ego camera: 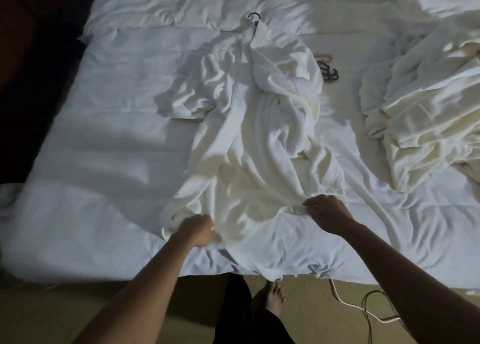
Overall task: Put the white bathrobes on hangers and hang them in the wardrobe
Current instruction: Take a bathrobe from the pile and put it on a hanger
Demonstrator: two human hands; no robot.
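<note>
White sheets cover the bed (111, 125), which fills the view above a tan floor (65, 310). At its centre lies a white bathrobe (259, 125), its collar at 12 o'clock on a black-hooked hanger (254, 16). Both hands pinch its hem: left hand (198, 230) at 7 o'clock, right hand (328, 214) at 5 o'clock. More bathrobes (426, 115) are heaped at 3 o'clock, spare hangers (328, 69) between. Cables (363, 310) trail on the floor.

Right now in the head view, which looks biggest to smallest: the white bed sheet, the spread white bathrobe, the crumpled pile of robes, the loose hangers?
1. White bed sheet
2. Spread white bathrobe
3. Crumpled cream robe pile, partly cut off at the frame edge, so unsure
4. Loose dark hangers
</note>
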